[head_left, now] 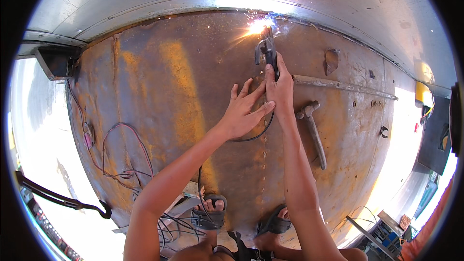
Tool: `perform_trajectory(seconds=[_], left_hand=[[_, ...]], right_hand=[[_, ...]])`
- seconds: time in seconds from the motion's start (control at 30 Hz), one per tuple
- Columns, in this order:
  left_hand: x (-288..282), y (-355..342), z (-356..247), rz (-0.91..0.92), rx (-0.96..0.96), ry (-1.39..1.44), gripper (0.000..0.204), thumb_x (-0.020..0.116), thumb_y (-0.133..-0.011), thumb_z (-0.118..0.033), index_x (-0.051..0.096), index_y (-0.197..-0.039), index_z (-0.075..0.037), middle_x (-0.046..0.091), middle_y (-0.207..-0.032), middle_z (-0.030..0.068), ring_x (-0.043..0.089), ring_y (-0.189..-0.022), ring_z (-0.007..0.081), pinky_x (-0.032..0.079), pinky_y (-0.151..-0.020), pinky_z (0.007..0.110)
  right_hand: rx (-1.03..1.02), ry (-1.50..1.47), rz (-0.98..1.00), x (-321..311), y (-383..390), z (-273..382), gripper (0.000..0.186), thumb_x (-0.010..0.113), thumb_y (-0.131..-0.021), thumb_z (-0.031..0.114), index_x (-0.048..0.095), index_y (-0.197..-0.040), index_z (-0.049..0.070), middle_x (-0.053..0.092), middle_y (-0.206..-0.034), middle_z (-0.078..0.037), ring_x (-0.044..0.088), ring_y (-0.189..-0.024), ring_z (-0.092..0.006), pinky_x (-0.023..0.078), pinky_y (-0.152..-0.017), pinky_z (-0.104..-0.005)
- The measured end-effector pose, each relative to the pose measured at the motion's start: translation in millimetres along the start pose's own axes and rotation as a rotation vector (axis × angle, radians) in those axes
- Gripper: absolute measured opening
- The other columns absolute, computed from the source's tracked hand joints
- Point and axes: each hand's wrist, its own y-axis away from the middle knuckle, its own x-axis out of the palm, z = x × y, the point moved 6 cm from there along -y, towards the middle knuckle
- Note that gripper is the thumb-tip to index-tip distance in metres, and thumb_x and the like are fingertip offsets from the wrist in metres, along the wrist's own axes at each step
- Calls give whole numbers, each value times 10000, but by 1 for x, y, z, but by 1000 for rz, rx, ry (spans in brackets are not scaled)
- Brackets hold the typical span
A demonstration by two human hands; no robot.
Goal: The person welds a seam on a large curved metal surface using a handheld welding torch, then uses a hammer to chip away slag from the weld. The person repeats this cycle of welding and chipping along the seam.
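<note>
My right hand (280, 84) is wrapped round the handle of a black welding electrode holder (269, 50). A bright arc (263, 24) with flying sparks burns at the holder's tip, where the rusty metal floor meets the grey metal wall; the glare hides the electrode. Spread out beside it, my left hand (246, 111) has its fingers apart, its fingertips and thumb close against the right hand and wrist. The holder's black cable (253, 137) runs down from the right hand and passes behind the left wrist. A hammer (314, 133) lies on the floor to the right of my right forearm.
A long metal bar (345, 86) and a small rusty scrap (332, 61) lie at the right. Tangled wires (128, 171) spread over the floor at the left, below a black box (54, 63). My sandalled feet (209, 212) stand near more cables.
</note>
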Motion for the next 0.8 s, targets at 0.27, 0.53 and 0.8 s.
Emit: perform_trajectory(seconds=[0.27, 0.53, 0.8], left_hand=[[0, 0, 0, -4, 1, 1, 804, 490, -1096, -588, 297, -1705, -100, 294, -1765, 152, 30, -1674, 358, -77, -1323, 568], [1, 0, 0, -1, 0, 9, 817, 491, -1094, -591, 292, -1704, -86, 302, -1758, 170, 26, -1673, 361, -76, -1323, 563], [0, 0, 1, -71, 41, 14, 822, 522, -1085, -580, 303, -1699, -80, 565, -1594, 152, 112, -1652, 431, -29, -1310, 627]], right_hand=[[9, 8, 11, -1, 0, 2, 470, 550, -1115, 223, 501, -1556, 68, 751, -1130, -278, 739, -1021, -467, 562, -863, -492], [-4, 1, 19, 0, 0, -2, 470, 550, -1114, 218, 491, -1558, 77, 748, -1098, -278, 734, -1004, -475, 556, -856, -498], [1, 11, 20, 0, 1, 0, 454, 545, -1116, 221, 498, -1546, 82, 746, -1045, -267, 728, -951, -477, 553, -834, -499]])
